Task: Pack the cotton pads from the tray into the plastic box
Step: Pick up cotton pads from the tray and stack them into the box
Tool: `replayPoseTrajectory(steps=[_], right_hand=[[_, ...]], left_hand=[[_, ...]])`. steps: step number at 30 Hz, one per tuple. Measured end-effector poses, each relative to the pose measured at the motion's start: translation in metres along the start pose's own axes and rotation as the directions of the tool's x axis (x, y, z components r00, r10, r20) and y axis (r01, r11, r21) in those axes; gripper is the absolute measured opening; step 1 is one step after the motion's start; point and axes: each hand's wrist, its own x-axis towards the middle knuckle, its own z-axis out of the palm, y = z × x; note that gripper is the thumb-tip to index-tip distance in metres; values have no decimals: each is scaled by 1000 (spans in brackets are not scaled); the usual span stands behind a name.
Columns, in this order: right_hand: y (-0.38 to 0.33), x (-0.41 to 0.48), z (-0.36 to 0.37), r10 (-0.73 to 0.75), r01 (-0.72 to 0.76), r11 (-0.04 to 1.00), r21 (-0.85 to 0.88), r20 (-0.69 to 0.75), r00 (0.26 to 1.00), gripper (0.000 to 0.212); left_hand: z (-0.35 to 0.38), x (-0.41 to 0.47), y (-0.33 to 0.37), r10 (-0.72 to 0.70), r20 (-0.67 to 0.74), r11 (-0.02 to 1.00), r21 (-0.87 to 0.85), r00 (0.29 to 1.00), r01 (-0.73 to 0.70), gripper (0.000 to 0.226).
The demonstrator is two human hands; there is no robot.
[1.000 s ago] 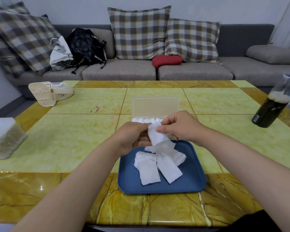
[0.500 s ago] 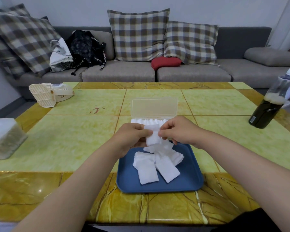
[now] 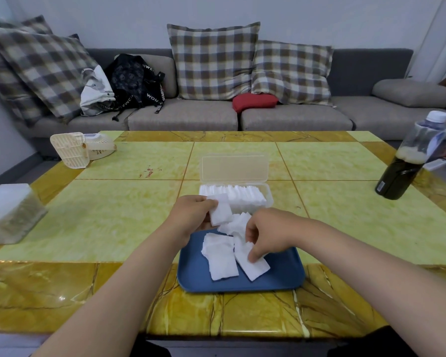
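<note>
Blue tray (image 3: 281,280) is sitting at the near edge of the desk (image 3: 88,292), with loose cotton pads (image 3: 220,265) lying on it. My right hand (image 3: 267,237) is reaching down, grip pinching the rightmost pad (image 3: 256,269). My left hand (image 3: 189,215) is holding a lifted pad (image 3: 219,213), grip clamped, by the open plastic box (image 3: 268,200), which is sitting just behind and holding a row of pads.

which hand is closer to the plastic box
Left. The left hand holds a cotton pad at the front left corner of the plastic box; the right hand is nearer the person, over the blue tray, pinching a loose pad.
</note>
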Motion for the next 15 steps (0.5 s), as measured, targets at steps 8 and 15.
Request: replayPoseTrajectory(steps=[8, 15], right_hand=[[10, -7, -32, -25, 86, 855, 512, -124, 992, 19], [2, 8, -32, 94, 171, 692, 701, -323, 942, 23]], left_hand=[[-1, 6, -1, -1, 43, 999, -43, 999, 3, 17], [5, 2, 8, -48, 247, 987, -139, 968, 84, 24]])
